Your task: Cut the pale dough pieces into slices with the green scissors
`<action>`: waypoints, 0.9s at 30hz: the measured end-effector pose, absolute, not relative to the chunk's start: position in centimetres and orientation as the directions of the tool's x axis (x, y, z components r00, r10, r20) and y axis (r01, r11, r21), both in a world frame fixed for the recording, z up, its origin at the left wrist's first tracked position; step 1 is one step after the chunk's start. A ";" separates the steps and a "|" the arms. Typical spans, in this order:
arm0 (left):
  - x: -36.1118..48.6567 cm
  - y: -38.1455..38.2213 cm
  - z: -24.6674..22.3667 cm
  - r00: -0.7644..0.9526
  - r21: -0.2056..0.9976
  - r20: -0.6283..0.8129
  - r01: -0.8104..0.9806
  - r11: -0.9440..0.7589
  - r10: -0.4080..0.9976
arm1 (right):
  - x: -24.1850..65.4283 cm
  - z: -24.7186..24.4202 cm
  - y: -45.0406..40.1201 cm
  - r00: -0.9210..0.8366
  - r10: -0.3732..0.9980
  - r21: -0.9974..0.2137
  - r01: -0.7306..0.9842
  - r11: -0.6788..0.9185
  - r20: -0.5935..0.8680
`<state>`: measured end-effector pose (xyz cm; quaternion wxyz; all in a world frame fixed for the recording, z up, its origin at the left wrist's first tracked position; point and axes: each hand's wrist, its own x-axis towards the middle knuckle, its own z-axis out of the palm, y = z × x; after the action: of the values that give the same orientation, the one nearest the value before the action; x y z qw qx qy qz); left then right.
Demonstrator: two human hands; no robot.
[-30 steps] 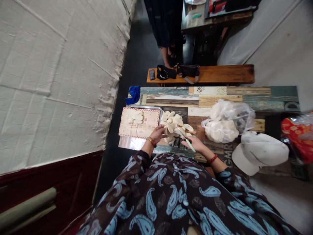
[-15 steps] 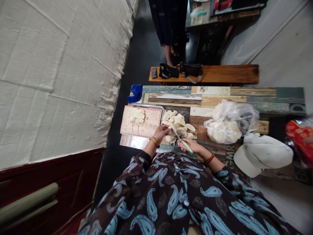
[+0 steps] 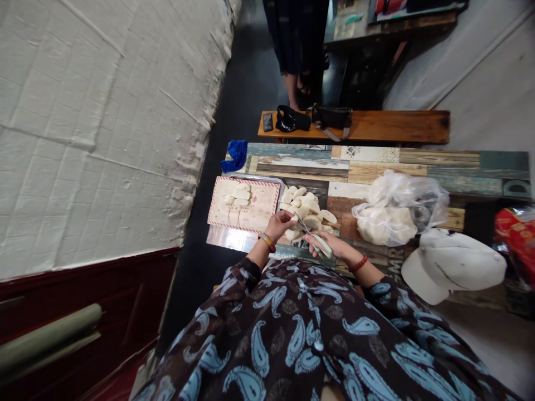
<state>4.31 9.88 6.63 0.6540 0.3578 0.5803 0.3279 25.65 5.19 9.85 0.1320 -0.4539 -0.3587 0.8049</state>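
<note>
My right hand [image 3: 321, 243] grips a pair of scissors [image 3: 321, 246] by their pale green handles, the blades spread and pointing up and left. My left hand [image 3: 281, 224] is closed in a pinch on a pale, off-white piece at the blade tips; the piece is too small to name surely. Beyond both hands lies a heap of off-white oblong pieces [image 3: 309, 205], like small pillows or puffs. On the left, several similar pieces [image 3: 240, 195] lie on a cream board with a red striped edge [image 3: 217, 209], which rests over a metal tray [image 3: 276, 179].
Right of the heap sit clear plastic bags [image 3: 387, 214] with pale contents, a white cap [image 3: 455, 264] and a red packet [image 3: 514, 236]. A blue cloth [image 3: 234, 156] lies at the table's far left corner. Behind, a wooden bench [image 3: 388, 125] holds bags; a person's legs [image 3: 291, 72] stand beyond.
The scissors have gone from closed blades to spread blades, with their handles apart. My left hand stays beside the blade tips. The whole view has shifted slightly.
</note>
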 end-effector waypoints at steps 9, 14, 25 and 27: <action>4.0 10.0 6.9 0.083 0.851 -0.523 0.004 0.525 0.848 | 25.4 9.4 5.8 -0.527 0.589 -0.744 0.132 -0.655 -0.613; 3.9 10.7 6.7 0.109 0.857 -0.515 0.030 0.515 0.850 | 25.2 8.9 6.1 -0.479 0.641 -0.776 0.151 -0.613 -0.600; 4.1 15.0 3.9 -0.012 0.851 -0.412 0.352 0.389 0.911 | 25.7 5.9 9.2 -0.145 0.879 -0.866 0.303 -0.397 -0.454; 4.8 16.0 3.6 0.026 0.813 -0.380 0.487 0.320 0.925 | 26.2 5.6 9.3 -0.107 0.896 -0.871 0.310 -0.381 -0.430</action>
<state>4.81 16.04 3.56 0.4755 0.5356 0.6588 0.2303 26.19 9.33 5.65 0.2622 -0.6146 -0.4907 0.5592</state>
